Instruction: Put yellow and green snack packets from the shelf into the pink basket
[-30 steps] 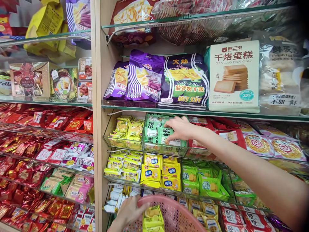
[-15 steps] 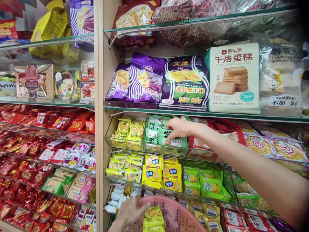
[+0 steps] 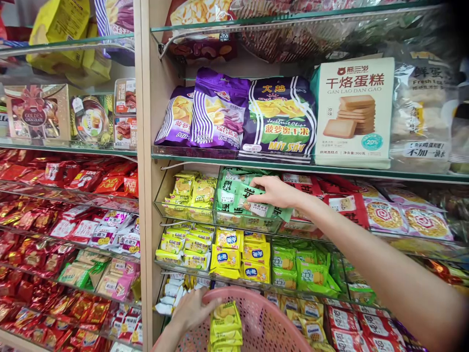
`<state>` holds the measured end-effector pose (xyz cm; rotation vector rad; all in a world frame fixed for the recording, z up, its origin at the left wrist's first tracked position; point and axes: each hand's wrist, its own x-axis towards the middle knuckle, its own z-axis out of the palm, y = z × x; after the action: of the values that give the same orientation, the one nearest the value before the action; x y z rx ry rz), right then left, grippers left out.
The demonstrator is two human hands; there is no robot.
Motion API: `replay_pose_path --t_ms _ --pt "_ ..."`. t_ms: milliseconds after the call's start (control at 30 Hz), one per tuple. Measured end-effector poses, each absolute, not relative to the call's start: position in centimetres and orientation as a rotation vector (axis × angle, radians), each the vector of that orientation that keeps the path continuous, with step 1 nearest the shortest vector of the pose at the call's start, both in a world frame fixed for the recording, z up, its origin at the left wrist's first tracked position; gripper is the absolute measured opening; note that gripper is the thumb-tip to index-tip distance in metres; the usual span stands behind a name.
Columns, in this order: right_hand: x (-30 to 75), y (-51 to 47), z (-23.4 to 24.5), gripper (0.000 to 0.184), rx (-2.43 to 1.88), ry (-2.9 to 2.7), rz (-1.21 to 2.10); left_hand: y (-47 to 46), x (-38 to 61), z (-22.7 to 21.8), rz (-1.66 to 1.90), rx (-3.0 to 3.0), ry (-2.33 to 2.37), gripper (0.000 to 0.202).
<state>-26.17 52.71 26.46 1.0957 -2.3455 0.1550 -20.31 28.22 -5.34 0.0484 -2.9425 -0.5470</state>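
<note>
My right hand [image 3: 271, 189] reaches into a clear shelf bin, fingers closed on the upper edge of a green snack packet [image 3: 251, 201] with black lettering. That packet is tilted over other green packets [image 3: 227, 188] in the same bin. Low in the view, my left hand [image 3: 194, 309] grips the rim of a pink plastic basket [image 3: 267, 318], thumb over the inner side. Its other fingers are partly hidden. Inside the basket lies a strip of yellow-green snack packets [image 3: 225, 322].
Yellow packets [image 3: 192, 190] fill the bin to the left, and red packets [image 3: 344, 208] lie to the right. A glass shelf [image 3: 234, 160] with purple chip bags [image 3: 220, 112] and a cake box [image 3: 353, 112] runs just above my right hand. A wooden upright [image 3: 144, 195] divides the shelving.
My right hand has closed on a green packet and tilted it up from the others. The view has shifted slightly, and my left hand stays on the basket rim.
</note>
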Motion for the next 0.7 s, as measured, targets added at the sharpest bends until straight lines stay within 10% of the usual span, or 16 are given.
replay_pose_path --t_ms 700 --pt "-26.4 54.9 22.6 0.021 1.196 -1.991 0.42 28.3 -19.7 -4.9 -0.5 0.107 -2.932 0.063"
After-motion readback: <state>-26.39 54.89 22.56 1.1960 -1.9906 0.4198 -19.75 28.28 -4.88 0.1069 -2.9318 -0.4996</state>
